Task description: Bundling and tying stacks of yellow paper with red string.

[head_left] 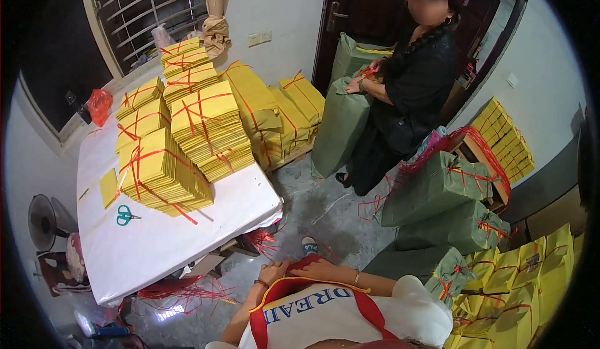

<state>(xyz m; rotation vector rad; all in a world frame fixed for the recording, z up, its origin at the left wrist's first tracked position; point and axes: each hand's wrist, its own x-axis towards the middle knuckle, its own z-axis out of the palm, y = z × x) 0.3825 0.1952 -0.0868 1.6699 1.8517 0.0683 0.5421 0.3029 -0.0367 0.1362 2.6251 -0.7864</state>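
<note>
My left hand (272, 271) rests in front of my waist, its fingers bent and pressed together; no object shows in it. Close beside it is my right hand (330, 273), its fingers largely hidden at a red cloth edge (306, 263). Whether it grips that cloth I cannot tell. Beyond my hands, to the left, a white-topped table (244, 208) carries stacks of yellow paper (165, 171) tied with red strips. Green-handled scissors (125, 216) lie in front of the nearest stack.
Across the floor (312, 208), a person in black (415, 80) holds the top of a tall green wrapped bundle (340, 127). More green bundles (437, 189) and yellow packs (522, 286) are piled at the right. Red strips (187, 289) trail under the table, near a fan (44, 224).
</note>
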